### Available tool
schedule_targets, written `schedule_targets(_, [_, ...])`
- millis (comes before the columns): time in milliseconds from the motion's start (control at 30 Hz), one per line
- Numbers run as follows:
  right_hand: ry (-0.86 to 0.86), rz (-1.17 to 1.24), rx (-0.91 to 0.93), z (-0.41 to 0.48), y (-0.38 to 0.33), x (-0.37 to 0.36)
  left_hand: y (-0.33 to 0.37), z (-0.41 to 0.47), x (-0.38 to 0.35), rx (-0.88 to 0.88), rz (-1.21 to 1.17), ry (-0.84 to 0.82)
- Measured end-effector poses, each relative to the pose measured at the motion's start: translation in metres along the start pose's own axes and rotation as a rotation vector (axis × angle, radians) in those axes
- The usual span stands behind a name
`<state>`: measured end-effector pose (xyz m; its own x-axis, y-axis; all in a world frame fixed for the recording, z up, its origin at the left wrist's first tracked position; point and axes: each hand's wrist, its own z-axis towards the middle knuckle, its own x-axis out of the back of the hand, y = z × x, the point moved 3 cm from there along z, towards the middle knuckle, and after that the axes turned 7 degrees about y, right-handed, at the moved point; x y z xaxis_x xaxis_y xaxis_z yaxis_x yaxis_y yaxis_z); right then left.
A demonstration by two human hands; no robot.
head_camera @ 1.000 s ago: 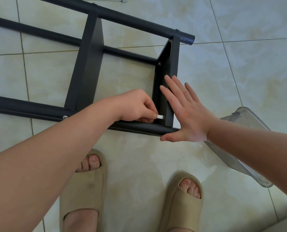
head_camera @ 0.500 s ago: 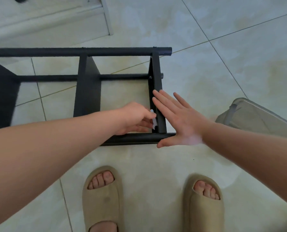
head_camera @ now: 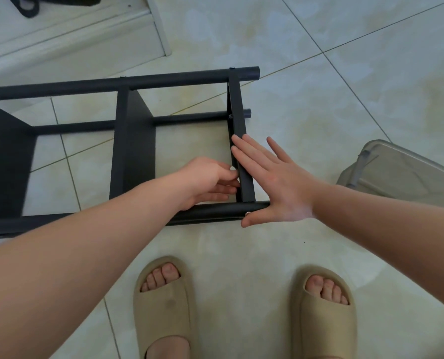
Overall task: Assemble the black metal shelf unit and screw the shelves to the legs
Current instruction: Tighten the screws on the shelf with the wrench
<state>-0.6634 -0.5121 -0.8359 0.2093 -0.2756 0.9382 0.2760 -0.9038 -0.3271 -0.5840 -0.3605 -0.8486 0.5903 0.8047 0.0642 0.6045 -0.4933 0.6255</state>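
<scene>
Your shelf (head_camera: 112, 85): smooth matt black metal. Floor (head_camera: 319, 86): glossy tile. Your slippers (head_camera: 164, 309), 6 o'clock: matt rubbery foam. Bin (head_camera: 410, 174), 3 o'clock: translucent smooth plastic.

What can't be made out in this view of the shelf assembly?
Head view:
- small white piece: mostly hidden in the left hand, too small to identify.
- shelf unit: left end cut off by the left edge.
- plastic box: cut by the right edge.

Left hand (head_camera: 210, 177) curled, pinching a small white piece (head_camera: 232, 168); right hand (head_camera: 275, 185) flat, fingers spread.
</scene>
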Motion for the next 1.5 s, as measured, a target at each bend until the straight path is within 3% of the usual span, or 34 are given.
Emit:
schedule_targets(667, [0.067, 0.006, -0.01, -0.0011, -0.0014, -0.0063, 0.0019, -0.0031, 0.0046, -0.039, 0.067, 0.021])
schedule_targets(1100, [0.085, 0.018, -0.006, -0.0016, -0.0016, -0.0074, 0.0014, -0.0045, -0.0005, 0.08, 0.037, -0.005])
schedule_targets(1500, [0.072, 0.0, -0.003, -0.0022, -0.0005, -0.0083, 0.0047, -0.0067, 0.004, -0.042, 0.21, -0.03])
